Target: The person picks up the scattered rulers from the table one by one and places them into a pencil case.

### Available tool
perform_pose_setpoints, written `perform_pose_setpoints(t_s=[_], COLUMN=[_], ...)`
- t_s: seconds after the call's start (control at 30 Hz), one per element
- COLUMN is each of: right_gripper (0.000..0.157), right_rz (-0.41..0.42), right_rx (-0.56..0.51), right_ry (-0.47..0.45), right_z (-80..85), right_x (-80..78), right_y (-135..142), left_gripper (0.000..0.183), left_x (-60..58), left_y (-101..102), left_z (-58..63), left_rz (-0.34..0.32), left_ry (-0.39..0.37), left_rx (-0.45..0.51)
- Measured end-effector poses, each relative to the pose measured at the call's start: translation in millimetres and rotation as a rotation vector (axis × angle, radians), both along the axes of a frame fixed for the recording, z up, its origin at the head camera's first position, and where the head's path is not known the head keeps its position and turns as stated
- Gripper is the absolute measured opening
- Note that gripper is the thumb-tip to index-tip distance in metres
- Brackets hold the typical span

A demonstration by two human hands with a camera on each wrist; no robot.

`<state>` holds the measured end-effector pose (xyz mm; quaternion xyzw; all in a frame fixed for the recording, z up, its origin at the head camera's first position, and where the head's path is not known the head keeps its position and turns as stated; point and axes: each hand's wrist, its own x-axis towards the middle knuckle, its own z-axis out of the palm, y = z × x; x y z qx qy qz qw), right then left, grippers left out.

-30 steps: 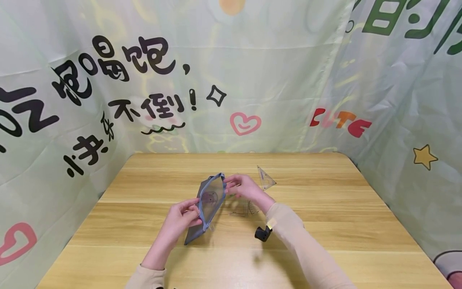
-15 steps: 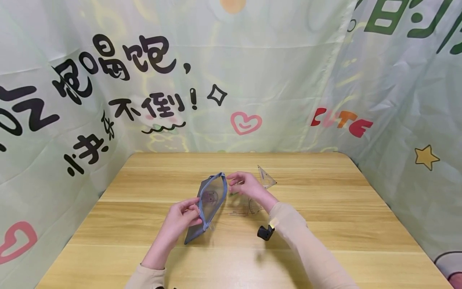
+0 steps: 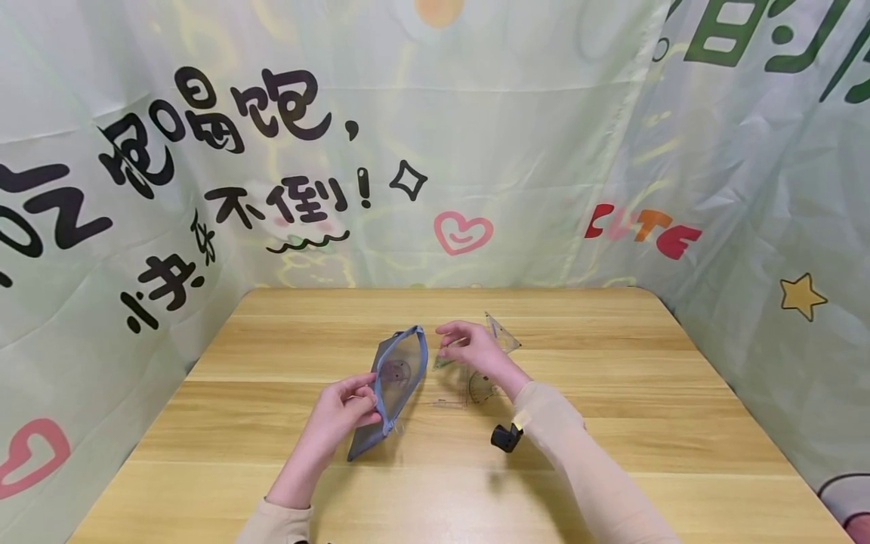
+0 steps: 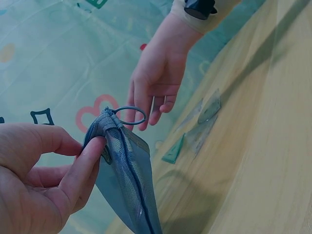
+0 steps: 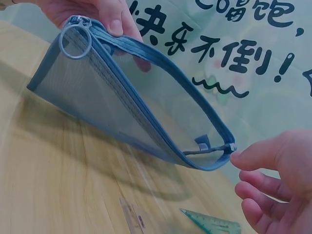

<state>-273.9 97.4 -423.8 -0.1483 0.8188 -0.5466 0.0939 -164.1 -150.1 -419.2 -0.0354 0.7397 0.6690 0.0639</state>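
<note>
A blue-grey mesh zipper pouch (image 3: 401, 378) is tilted up off its base in the head view, its zipped mouth spread wide. My left hand (image 3: 343, 406) pinches the near side of that mouth between thumb and fingers; the left wrist view shows the grip beside the ring pull (image 4: 130, 115). Apart from the pouch in the head view, my right hand (image 3: 476, 353) hovers just right of its far end, fingers loosely bent and holding nothing. Beneath the right hand lies a green set square (image 5: 212, 223), partly covered in the head view.
On the wooden table (image 3: 272, 325), a clear set square (image 3: 503, 338) lies beyond the right hand. A clear protractor (image 3: 482, 387) and a transparent straight-edged piece (image 3: 448, 402) lie nearer. A black wrist camera (image 3: 506, 437) hangs off the right sleeve. Printed cloth walls surround the table.
My right hand has let go of the pouch's far rim and drawn a little to the right, uncovering more of the green set square. The left hand and pouch have stayed put.
</note>
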Motion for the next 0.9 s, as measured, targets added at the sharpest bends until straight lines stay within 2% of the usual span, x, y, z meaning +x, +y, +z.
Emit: perform_pose_setpoints(t_s=[0.3, 0.9], right_gripper=[0.042, 0.045], right_rz=[-0.002, 0.091], right_rx=[0.017, 0.115], right_ry=[0.031, 0.159], right_z=[-4.2, -14.3], right_x=[-1.6, -5.9], right_y=[6, 28], left_gripper=[0.048, 0.047], left_x=[-0.5, 0.4], left_y=[0, 0], left_z=[-0.5, 0.2], left_rz=[0.001, -0.007], left_ry=[0.0, 0.016], left_rx=[0.001, -0.008])
